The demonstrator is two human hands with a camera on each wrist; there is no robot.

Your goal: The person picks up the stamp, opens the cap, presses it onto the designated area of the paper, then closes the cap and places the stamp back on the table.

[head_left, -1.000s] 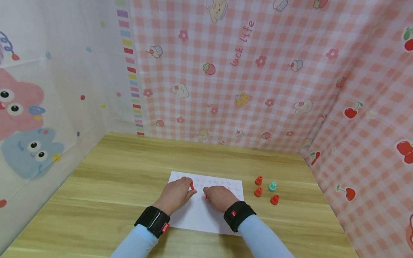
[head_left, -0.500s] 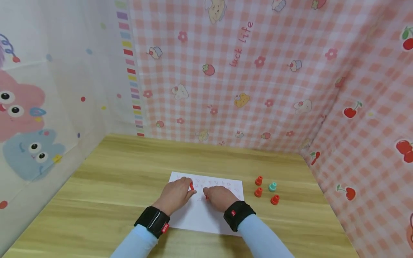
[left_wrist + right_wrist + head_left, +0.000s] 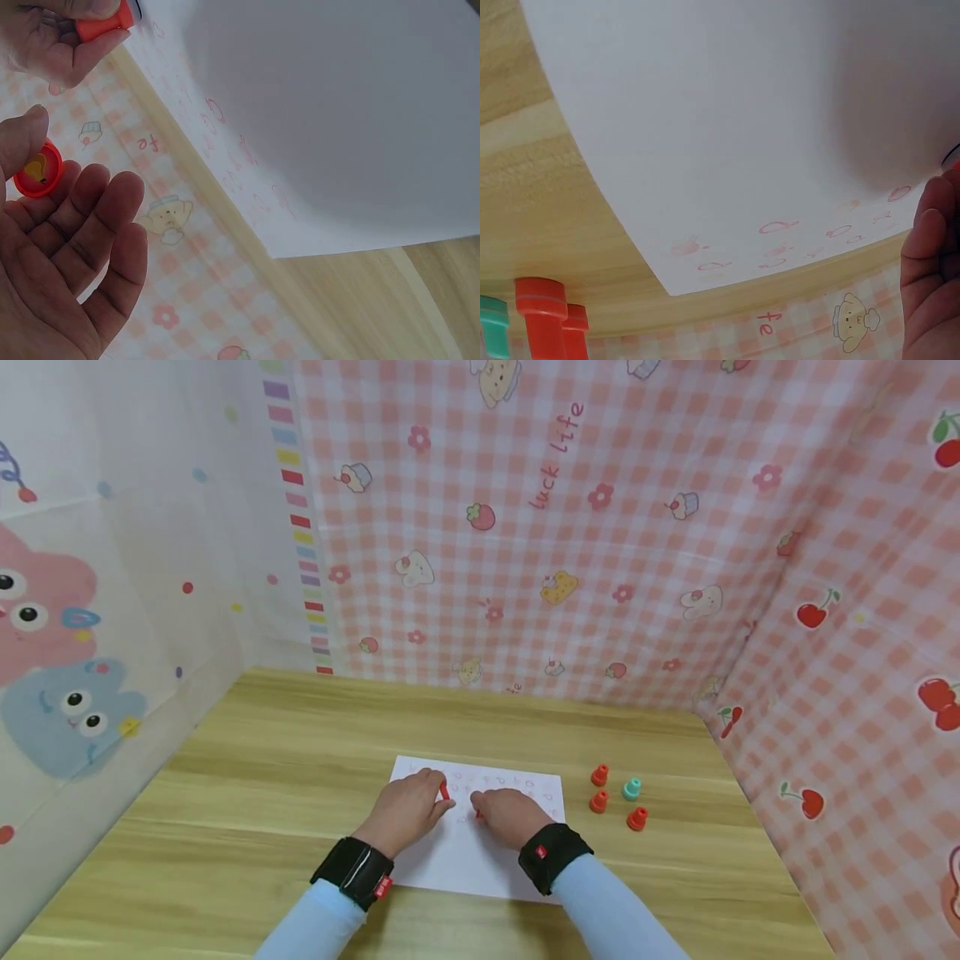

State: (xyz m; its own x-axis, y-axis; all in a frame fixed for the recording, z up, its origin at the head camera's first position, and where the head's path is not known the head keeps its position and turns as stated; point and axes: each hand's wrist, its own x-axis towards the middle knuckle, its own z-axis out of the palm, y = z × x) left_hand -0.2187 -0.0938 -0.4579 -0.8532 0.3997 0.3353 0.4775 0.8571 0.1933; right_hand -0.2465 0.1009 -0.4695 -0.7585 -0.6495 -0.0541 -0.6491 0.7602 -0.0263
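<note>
A white sheet of paper (image 3: 465,864) lies on the wooden table, with rows of small red and orange stamped prints along its far part. My left hand (image 3: 401,814) hovers over its left side, pinching a round red cap (image 3: 39,171) with a yellow picture on it between thumb and forefinger; the other fingers are loosely bent. To its right, my right hand (image 3: 516,818) grips a red toy stamp (image 3: 99,24), whose dark-rimmed end is down at the paper. The print under that stamp is hidden. In the right wrist view only the stamp's edge shows.
Right of the paper stand several capped stamps: red stamps (image 3: 637,819) and a teal stamp (image 3: 632,789). A pink checked cloth (image 3: 525,552) hangs behind the table (image 3: 300,760), with a patterned white cloth (image 3: 187,510) on the left.
The head view has shifted slightly. Both hands keep nearly the same place over the paper, still holding the cap and the stamp.
</note>
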